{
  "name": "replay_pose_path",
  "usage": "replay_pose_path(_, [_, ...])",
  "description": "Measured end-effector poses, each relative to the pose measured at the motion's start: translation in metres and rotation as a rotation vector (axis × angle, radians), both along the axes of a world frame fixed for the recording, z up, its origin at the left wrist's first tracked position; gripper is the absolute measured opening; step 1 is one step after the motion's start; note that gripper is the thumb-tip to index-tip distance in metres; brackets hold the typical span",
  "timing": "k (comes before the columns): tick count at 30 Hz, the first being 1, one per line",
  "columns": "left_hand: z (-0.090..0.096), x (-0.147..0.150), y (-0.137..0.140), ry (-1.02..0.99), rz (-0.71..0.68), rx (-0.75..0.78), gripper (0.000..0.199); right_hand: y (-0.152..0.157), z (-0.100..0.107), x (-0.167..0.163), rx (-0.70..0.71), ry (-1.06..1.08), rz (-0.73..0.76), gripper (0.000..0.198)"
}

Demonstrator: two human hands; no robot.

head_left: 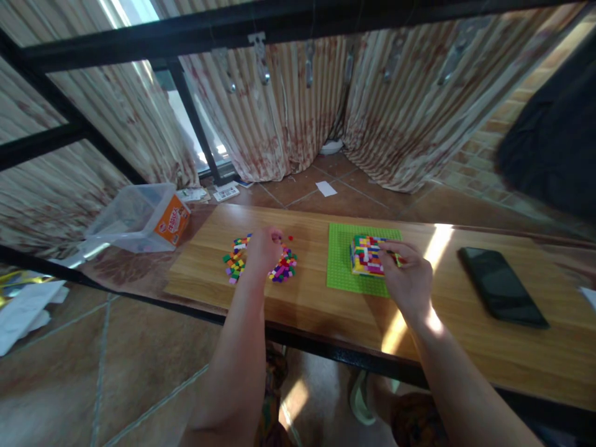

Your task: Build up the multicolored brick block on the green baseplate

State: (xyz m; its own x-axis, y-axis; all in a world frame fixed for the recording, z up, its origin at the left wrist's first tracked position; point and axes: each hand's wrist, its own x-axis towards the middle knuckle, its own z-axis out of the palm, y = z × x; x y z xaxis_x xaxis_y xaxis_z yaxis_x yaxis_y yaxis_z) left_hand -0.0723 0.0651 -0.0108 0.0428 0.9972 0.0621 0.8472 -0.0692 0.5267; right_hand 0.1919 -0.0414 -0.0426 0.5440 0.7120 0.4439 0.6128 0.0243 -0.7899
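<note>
My left hand (264, 251) is over a loose pile of small toy bricks (284, 267) in many colours. Its fingers are curled together, and whatever they may hold is hidden. On a green studded baseplate (339, 261) stands a low block built of multicoloured bricks (367, 256). My right hand (410, 276) is at the right side of this block, its thumb and fingers pinched. A small yellow-green toy brick (397, 259) shows between those fingers. Part of the block and the baseplate's right side are covered by my right hand.
A dark phone (503, 287) lies on the wooden tabletop (307, 304) to the right. One red brick (291, 238) sits apart behind the pile. A clear plastic tub (135, 217) with an orange label stands left of the board. Black metal bars (139, 43) cross beyond the table.
</note>
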Motion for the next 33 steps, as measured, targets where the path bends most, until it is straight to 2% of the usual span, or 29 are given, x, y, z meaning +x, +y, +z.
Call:
replay_pose_path(2, [-0.002,0.006,0.002,0.088,0.013,0.03,0.033,0.0,-0.001,0.001,-0.005,-0.014,0.001,0.021])
replay_pose_path(7, [-0.017,0.029,0.005,0.174,-0.106,0.147,0.031,0.0,-0.001,0.0,0.0,-0.039,0.009,0.021])
replay_pose_path(12, [-0.031,0.036,0.009,0.286,-0.111,0.128,0.03,-0.002,0.0,-0.001,0.011,-0.075,0.024,0.02])
replay_pose_path(16, [-0.028,0.038,0.008,0.287,-0.099,0.123,0.025,-0.002,-0.001,0.0,0.016,-0.07,0.041,0.02])
replay_pose_path(20, [-0.017,0.057,-0.007,0.071,-0.153,0.149,0.018,0.0,-0.003,0.0,0.02,-0.048,0.047,0.021])
replay_pose_path(24, [-0.014,0.087,-0.03,-0.287,-0.352,0.141,0.012,0.001,-0.002,-0.001,0.005,-0.059,0.026,0.021])
replay_pose_path(26, [-0.016,0.098,-0.039,-0.414,-0.397,0.095,0.007,0.001,-0.001,-0.002,0.01,-0.063,0.022,0.02])
replay_pose_path(29, [-0.018,0.107,-0.045,-0.496,-0.391,0.027,0.004,0.001,0.0,-0.002,0.011,-0.069,0.035,0.019])
replay_pose_path(33, [-0.02,0.111,-0.045,-0.558,-0.36,0.009,0.009,0.001,-0.001,-0.002,0.029,-0.066,0.055,0.018])
